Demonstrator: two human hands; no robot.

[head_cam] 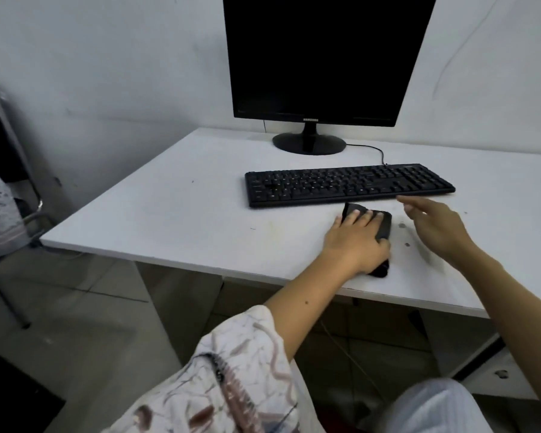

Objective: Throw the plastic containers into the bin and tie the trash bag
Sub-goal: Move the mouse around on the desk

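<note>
The left hand [355, 242] was laid flat, fingers straight, pressing a black folded thing [477, 228], perhaps a bag, on the white table [169, 214] just before the keyboard [347, 184]. The right hand [434, 226] was held above the table beside it, fingers spread and holding nothing. A dark monitor [322, 57] was stood behind against a pale wall. A chair [10, 145] was seen at the left. No plastic containers or bin could be made out.
</note>
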